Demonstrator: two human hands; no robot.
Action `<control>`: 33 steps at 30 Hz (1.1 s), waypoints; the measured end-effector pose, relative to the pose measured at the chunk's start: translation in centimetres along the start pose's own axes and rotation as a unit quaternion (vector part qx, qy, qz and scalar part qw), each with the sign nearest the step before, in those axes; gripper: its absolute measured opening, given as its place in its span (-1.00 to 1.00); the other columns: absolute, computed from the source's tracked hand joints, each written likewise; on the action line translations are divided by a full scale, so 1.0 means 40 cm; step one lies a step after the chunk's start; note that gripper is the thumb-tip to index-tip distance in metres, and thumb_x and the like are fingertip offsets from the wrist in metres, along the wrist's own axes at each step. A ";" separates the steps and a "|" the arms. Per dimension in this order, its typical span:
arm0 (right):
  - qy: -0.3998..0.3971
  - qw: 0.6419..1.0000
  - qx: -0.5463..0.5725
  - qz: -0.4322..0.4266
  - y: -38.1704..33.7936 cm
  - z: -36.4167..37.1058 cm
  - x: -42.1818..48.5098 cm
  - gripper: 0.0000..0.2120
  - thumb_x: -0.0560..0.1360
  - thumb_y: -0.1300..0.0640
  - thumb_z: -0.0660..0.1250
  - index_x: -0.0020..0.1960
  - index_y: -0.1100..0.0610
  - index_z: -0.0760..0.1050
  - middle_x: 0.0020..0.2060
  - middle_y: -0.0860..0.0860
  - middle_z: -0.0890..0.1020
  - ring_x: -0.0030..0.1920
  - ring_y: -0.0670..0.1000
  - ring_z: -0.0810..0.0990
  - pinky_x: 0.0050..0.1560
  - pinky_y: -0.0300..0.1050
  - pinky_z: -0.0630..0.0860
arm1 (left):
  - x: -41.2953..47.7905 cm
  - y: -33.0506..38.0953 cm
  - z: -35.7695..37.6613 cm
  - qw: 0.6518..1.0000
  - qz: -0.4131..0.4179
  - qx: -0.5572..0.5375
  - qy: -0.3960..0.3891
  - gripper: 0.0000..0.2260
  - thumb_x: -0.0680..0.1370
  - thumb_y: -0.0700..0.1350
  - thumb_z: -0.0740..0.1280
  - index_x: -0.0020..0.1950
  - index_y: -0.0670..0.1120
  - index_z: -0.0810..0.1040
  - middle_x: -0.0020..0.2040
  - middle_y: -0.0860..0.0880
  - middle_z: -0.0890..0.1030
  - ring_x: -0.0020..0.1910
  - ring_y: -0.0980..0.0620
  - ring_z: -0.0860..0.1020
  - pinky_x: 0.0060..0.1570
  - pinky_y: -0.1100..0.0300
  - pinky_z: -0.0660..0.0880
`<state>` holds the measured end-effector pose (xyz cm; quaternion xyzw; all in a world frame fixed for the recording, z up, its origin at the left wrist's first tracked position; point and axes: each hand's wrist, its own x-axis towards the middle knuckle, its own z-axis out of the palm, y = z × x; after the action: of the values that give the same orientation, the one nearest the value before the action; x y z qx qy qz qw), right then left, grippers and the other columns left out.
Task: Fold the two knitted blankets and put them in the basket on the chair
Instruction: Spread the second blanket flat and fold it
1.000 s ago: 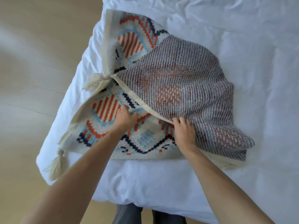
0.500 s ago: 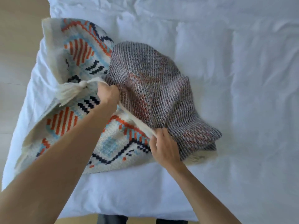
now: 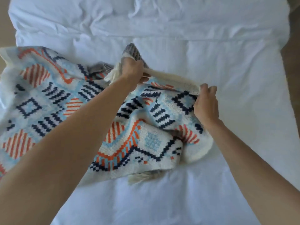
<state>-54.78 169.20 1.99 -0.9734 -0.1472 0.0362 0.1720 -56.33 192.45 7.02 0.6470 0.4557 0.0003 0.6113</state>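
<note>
One knitted blanket (image 3: 53, 101), cream with light blue, orange and navy geometric patterns, lies spread pattern side up across the left and middle of a white bed (image 3: 203, 184). My left hand (image 3: 132, 69) grips its cream edge near a corner, where a bit of the grey reverse side shows. My right hand (image 3: 205, 106) pinches the same cream edge further right, holding it taut and lifted between both hands. A cream tassel (image 3: 140, 177) sticks out at the blanket's near edge. No second blanket, basket or chair is in view.
The white duvet is rumpled toward the head of the bed (image 3: 146, 18). Beige floor (image 3: 7, 34) shows at the far left and a darker strip (image 3: 292, 70) at the right edge of the bed.
The flap with the grey reverse side has been flipped over, so the patterned side now faces up. Both hands moved up and right along the cream edge; the view shifted right.
</note>
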 end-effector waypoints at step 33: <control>-0.158 0.956 0.157 0.189 0.120 0.190 -0.439 -0.58 0.46 0.23 0.27 0.31 0.17 0.31 0.05 0.12 0.44 0.01 0.17 0.54 -0.14 -0.01 0.52 | -0.258 -0.520 0.189 0.761 0.226 0.558 -0.242 -0.37 0.43 0.26 0.28 0.36 -0.05 0.20 0.18 -0.05 0.30 0.10 -0.01 0.35 -0.04 0.08 0.52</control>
<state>-71.14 162.10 -6.45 -0.9261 0.0219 0.2439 0.2871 -70.41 176.99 -5.62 0.9364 0.0530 -0.2723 0.2148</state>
